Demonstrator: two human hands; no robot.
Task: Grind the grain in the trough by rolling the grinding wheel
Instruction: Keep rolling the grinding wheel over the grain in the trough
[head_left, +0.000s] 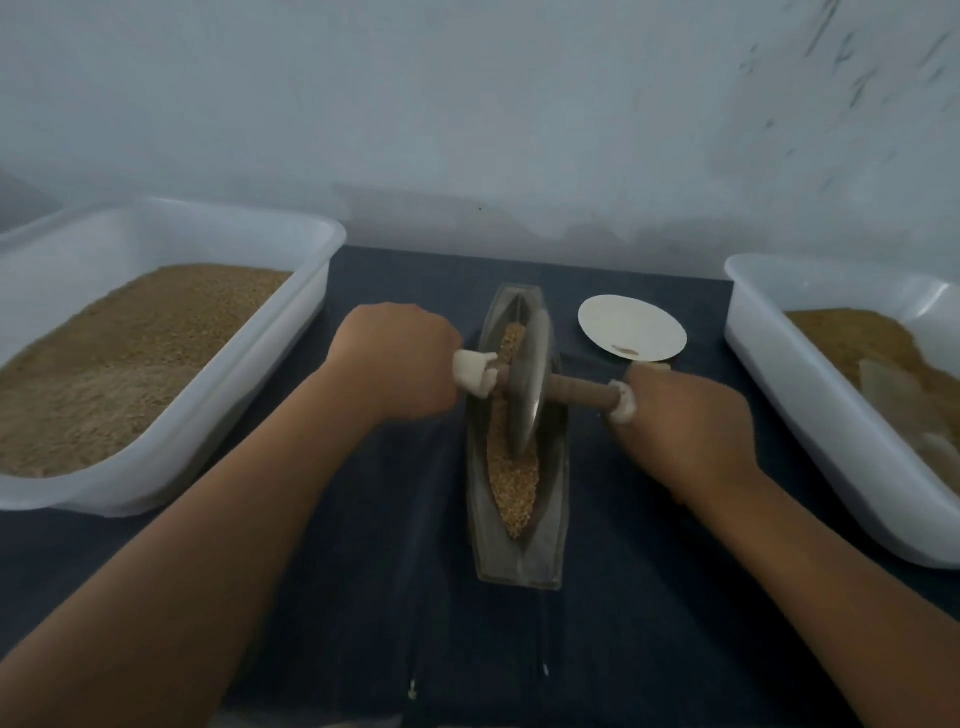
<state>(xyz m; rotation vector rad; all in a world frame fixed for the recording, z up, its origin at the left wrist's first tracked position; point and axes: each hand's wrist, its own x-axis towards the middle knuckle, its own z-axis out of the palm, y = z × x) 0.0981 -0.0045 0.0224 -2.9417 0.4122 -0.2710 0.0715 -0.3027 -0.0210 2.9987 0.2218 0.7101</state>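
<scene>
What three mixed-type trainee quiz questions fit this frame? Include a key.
1. True or false: the left hand and right hand each grip an axle end of the grinding wheel.
2. The white plate lies: A) left of the trough; B) right of the trough; C) inside the trough.
3. Fill in: the wheel stands in the ___ lying in the trough.
Key: 1 true; 2 B; 3 grain.
</scene>
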